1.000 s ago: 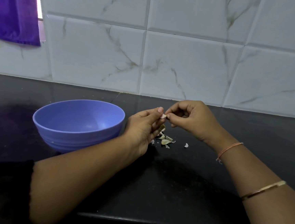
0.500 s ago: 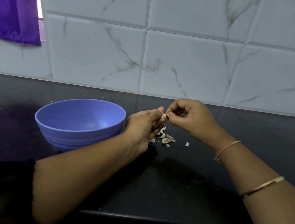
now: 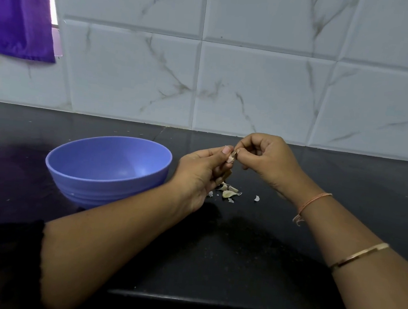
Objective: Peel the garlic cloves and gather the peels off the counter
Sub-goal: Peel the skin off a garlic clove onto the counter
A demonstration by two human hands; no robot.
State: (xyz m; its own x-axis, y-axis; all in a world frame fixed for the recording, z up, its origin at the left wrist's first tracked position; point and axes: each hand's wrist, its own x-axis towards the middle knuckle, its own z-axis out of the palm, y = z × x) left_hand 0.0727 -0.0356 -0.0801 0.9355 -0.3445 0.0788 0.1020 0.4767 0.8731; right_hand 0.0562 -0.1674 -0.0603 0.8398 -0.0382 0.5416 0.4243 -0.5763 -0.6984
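The small pale garlic clove (image 3: 231,158) is held in the air above the counter, between the two hands and a little higher than the bowl's rim. The left hand (image 3: 201,176) pinches it between thumb and forefinger, with the other fingers curled under it. The right hand (image 3: 269,161) meets it from the other side: its thumb and forefinger tips nip the clove's upper right end, the remaining fingers folded into the palm. Whether skin is lifting off there is too small to tell.

Directly below the hands a little heap of dry, cream-coloured garlic peels (image 3: 229,193) lies on the glossy black stone counter (image 3: 238,256), and one loose curled peel (image 3: 257,198) sits just to the right of the heap, apart from it. The round periwinkle-blue plastic bowl (image 3: 108,160) stands upright to the left, close beside the left wrist.

Compared with half a second ago almost nothing has shifted: both hands keep the same pinch on the clove, the right hand sitting only slightly higher, and the peels and the bowl lie where they did.

On the right forearm are a thin orange thread bracelet (image 3: 313,201) and a narrow gold bangle (image 3: 359,258); a black sleeve (image 3: 3,260) covers the left upper arm. Behind the counter rises a wall of white marble-veined tiles (image 3: 253,84), with a purple cloth (image 3: 20,12) hanging at the upper left.
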